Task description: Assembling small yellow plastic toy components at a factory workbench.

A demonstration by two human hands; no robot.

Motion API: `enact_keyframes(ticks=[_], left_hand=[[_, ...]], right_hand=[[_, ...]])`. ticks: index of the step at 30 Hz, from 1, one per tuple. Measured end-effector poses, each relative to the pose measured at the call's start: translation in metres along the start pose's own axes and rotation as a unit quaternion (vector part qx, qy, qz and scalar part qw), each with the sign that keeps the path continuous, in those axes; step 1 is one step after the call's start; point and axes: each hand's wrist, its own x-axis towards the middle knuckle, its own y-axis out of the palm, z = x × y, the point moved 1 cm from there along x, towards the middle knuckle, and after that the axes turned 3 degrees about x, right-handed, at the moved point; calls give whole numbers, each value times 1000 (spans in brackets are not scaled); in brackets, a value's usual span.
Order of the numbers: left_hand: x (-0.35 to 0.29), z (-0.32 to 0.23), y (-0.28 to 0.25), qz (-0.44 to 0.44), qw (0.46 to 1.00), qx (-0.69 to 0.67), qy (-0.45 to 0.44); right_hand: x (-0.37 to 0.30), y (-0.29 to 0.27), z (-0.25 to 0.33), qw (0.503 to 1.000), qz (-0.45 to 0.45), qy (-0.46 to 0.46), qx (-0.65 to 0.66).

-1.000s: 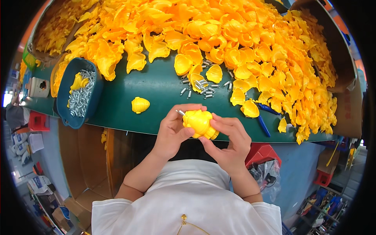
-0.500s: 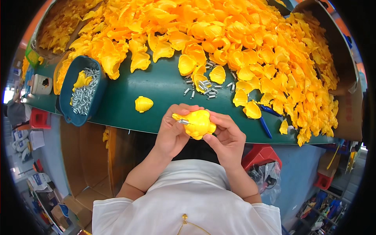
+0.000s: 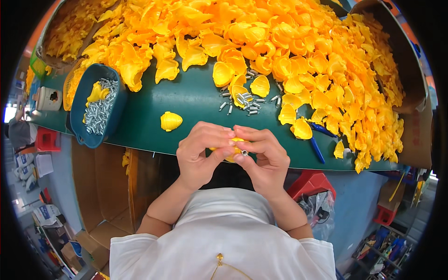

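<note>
My left hand [image 3: 198, 151] and my right hand [image 3: 265, 161] meet in front of me, both closed round a yellow plastic part [image 3: 237, 150]. Fingers cover most of this part, so only small patches of it show. Beside my right thumb, the end of a small silver metal cylinder [image 3: 244, 152] sticks out by the part. A single rounded yellow piece [image 3: 171, 121] lies on the green table [image 3: 154, 105], left of my hands. Beyond my hands, several loose metal cylinders [image 3: 253, 106] lie among cupped yellow shells [image 3: 260, 87].
A large heap of yellow shells [image 3: 289, 37] spreads over the far and right side. At the left stands a dark blue basin [image 3: 78, 116] holding metal cylinders and yellow pieces. Blue-handled pliers [image 3: 318, 150] lie at the right edge. Below are a cardboard box [image 3: 100, 186] and a red stool [image 3: 311, 183].
The yellow part has turned in my hands, and my fingers now cover most of it. The metal cylinder, earlier at its left, now shows by my right thumb.
</note>
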Motion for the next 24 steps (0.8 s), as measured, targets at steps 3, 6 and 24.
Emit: enact_keyframes(ticks=[3, 6, 24], left_hand=[[-2, 9, 0, 7, 1000, 16, 2], [-2, 8, 15, -40, 987, -133, -80], [-21, 6, -55, -142, 849, -468, -198]], right_hand=[[-4, 8, -7, 991, -45, 64, 106], [-3, 9, -10, 996, -68, 9, 62], [-8, -15, -6, 984, -47, 7, -172]])
